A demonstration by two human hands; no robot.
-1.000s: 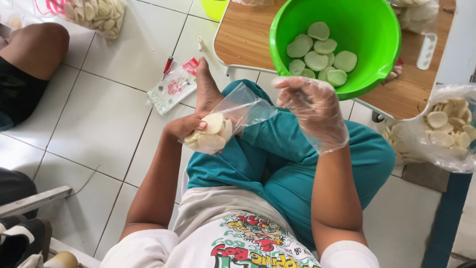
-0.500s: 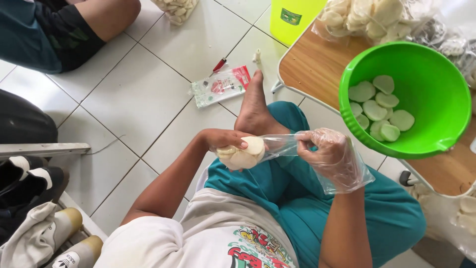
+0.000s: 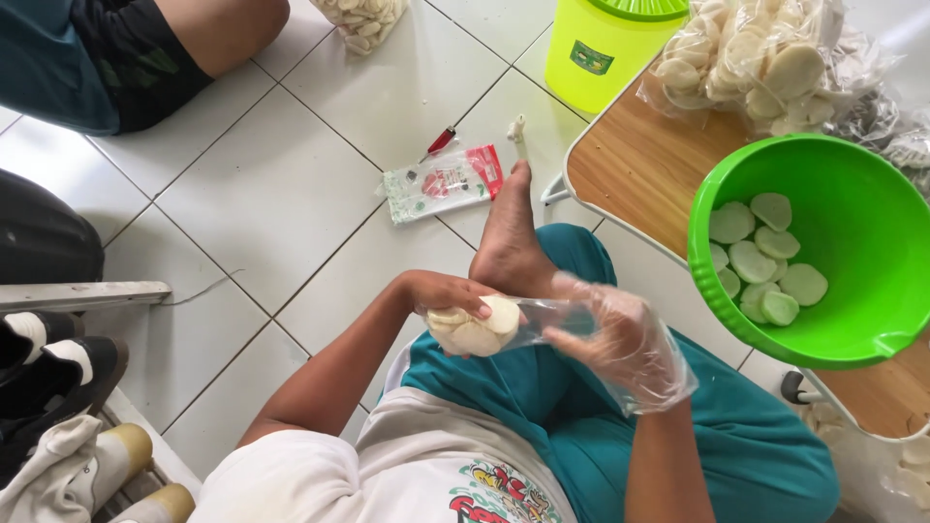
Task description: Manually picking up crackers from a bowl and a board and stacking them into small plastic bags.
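Observation:
I sit cross-legged on a white tiled floor. My left hand (image 3: 441, 292), bare, grips the filled end of a clear plastic bag (image 3: 528, 320) that holds several pale round crackers (image 3: 480, 327). My right hand (image 3: 620, 339), inside a loose clear plastic glove, pinches the bag's open end. The bag is stretched sideways between both hands above my teal-clad knee. To the right, a bright green bowl (image 3: 872, 329) on a low wooden table (image 3: 630, 174) holds several more round crackers (image 3: 760, 266).
Filled cracker bags (image 3: 765, 58) are piled at the table's far end. A yellow-green bucket (image 3: 610, 44) stands behind it. A small printed packet (image 3: 441, 184) lies on the tiles near my foot. Another person's leg (image 3: 184, 39) is at top left, shoes (image 3: 48, 358) at left.
The view has swung left and down, so the bowl now sits at the right. Both hands have kept hold of the bag, which now lies stretched out more horizontally.

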